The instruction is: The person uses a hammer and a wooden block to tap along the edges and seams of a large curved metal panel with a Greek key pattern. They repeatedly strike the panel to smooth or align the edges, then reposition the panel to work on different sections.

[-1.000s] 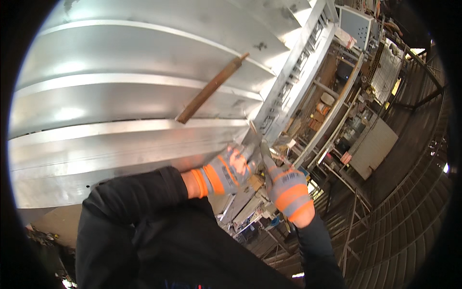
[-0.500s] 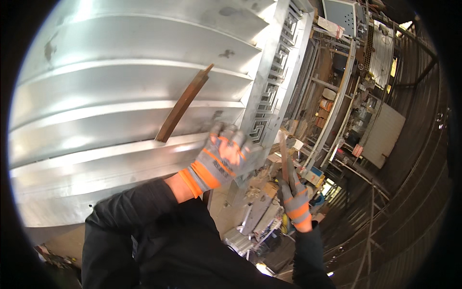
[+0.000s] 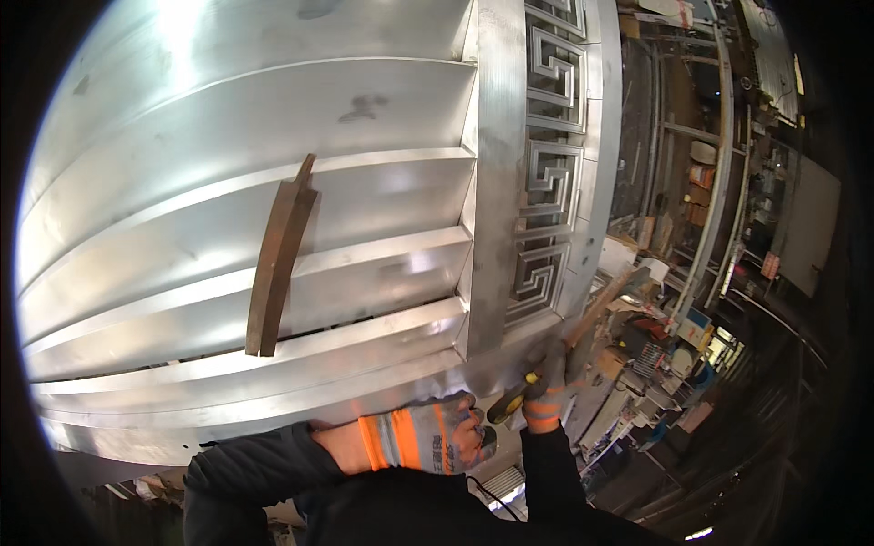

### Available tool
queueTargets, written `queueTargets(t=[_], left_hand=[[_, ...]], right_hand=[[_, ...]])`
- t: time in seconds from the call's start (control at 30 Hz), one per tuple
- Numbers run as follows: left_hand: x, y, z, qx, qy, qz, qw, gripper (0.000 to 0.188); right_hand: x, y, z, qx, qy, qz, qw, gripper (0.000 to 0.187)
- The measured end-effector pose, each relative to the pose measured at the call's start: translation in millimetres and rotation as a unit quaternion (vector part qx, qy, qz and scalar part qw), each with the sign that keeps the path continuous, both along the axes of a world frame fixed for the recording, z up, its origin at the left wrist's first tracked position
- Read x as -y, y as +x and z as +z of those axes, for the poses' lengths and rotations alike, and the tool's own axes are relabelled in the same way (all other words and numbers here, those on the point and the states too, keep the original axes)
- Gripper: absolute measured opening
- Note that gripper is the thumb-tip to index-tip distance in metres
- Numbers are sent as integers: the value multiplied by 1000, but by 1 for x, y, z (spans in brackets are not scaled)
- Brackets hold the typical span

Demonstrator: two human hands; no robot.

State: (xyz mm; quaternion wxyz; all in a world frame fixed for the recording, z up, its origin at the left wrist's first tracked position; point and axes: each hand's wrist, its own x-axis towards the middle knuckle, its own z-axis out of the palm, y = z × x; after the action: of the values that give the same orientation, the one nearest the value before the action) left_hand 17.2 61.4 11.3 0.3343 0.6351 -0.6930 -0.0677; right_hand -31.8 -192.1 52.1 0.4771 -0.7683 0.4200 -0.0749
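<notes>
At the far left, a silver metal panel [image 3: 391,196] is filling much of the view, its long slats running crosswise and shining under a bright glare. A brown bar [image 3: 276,264] is lying slantwise across several of these slats, its narrowed end pointing up and its wider end resting toward the lower slats. Below and right of it, the left hand [image 3: 444,437], in a grey and orange glove, is showing fingers bent inward near the panel's lower edge; whether they are pinching anything, I cannot tell. Just right of those fingers, a yellow-and-black object [image 3: 510,405] is sitting against the right hand [image 3: 552,378], its kind not being clear. That hand, gloved alike, is closing its fingers around the lower end of a brown strip [image 3: 599,309], which is slanting up and right, close to the panel's lower right corner. Above this hand, a metal fretwork band [image 3: 555,146] is edging the panel. Farther right, a cluttered work area is stretching away, a pale board [image 3: 813,227] standing near its outer side.
</notes>
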Motion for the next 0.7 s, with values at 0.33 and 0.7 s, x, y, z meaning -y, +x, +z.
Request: queueTargets(t=[0.33,0.7], left_hand=[[6,7,5,36,25,-115,992,33],[16,33,11,-233,-132,249,931,55]], right_hand=[[-16,15,3,5,-107,31,994,37],[-27,45,66,-133,-19,125,983,23]])
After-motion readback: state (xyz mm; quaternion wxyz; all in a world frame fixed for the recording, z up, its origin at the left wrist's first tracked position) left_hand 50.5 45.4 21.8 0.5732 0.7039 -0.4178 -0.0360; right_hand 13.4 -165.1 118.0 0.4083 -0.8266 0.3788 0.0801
